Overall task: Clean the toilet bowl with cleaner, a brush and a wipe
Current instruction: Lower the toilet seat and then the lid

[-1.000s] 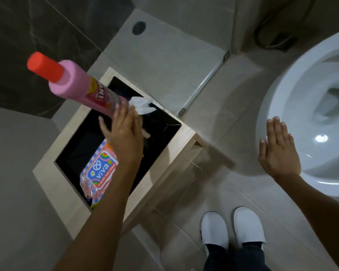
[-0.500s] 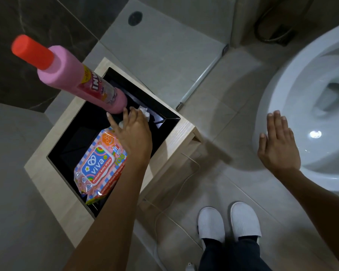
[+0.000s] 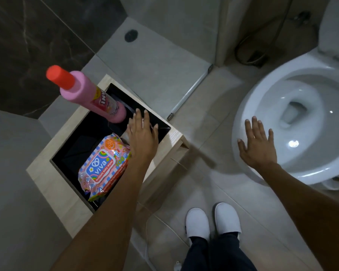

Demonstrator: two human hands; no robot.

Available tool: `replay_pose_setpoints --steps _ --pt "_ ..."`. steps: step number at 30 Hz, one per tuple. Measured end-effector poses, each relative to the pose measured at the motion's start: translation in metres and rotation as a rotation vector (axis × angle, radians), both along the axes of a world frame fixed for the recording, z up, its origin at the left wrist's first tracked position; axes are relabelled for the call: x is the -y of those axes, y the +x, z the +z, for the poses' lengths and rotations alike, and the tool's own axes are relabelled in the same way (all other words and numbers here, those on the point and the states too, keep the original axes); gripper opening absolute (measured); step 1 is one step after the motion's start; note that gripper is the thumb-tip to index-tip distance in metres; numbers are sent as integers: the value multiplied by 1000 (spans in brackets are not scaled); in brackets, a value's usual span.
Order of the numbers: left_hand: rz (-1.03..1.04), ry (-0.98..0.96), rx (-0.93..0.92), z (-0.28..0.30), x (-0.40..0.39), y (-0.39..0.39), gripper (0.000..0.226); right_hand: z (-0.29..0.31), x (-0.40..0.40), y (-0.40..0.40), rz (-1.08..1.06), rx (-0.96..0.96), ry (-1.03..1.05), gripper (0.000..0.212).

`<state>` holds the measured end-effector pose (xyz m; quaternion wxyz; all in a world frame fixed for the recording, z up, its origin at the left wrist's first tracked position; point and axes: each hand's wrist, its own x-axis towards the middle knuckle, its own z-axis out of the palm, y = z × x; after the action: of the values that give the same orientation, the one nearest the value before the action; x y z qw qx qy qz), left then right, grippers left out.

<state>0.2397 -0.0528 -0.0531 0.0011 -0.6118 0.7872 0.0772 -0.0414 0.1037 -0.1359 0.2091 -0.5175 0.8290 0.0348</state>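
A pink cleaner bottle (image 3: 90,95) with a red cap stands on the black top of a wooden-framed stand (image 3: 160,147). A colourful pack of baby wipes (image 3: 103,166) lies beside it. My left hand (image 3: 142,136) hovers flat over the stand's right part, fingers straight, holding nothing; a bit of white wipe shows under it. My right hand (image 3: 257,144) is spread open beside the rim of the white toilet bowl (image 3: 305,165), whose seat is up. No brush is in view.
Grey tiled floor lies between the stand and the toilet, with my two white slippers (image 3: 211,222) on it. A floor drain (image 3: 131,35) and a shower threshold strip (image 3: 190,92) are behind. A thin white cord (image 3: 151,249) trails on the floor.
My left hand has put the white wipe down on the stand and now lies flat above it. The right hand has stayed open near the bowl.
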Motion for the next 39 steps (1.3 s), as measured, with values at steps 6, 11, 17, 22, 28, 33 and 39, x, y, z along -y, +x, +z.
replay_pose_setpoints --steps 6,11,17,22,28,33,39 --pt "-80 110 124 56 -18 -6 59 107 -5 7 -72 16 0 62" --pt "-161 122 147 128 -25 -33 58 189 -13 7 -102 12 2 61" --pt "-238 172 82 210 -24 -82 57 279 -12 -18 -136 -43 -38 62" --pt "-297 207 81 273 -15 -112 56 343 -24 -57 -219 -86 -68 63" --pt "-424 160 74 345 -20 -171 58 408 -48 -95 -282 -120 -125 64" --pt "-514 105 88 383 -39 -226 59 446 -67 -125 -354 -137 -158 64" --pt "-599 66 50 411 -64 -290 59 470 -87 -167 -426 -126 -177 65"
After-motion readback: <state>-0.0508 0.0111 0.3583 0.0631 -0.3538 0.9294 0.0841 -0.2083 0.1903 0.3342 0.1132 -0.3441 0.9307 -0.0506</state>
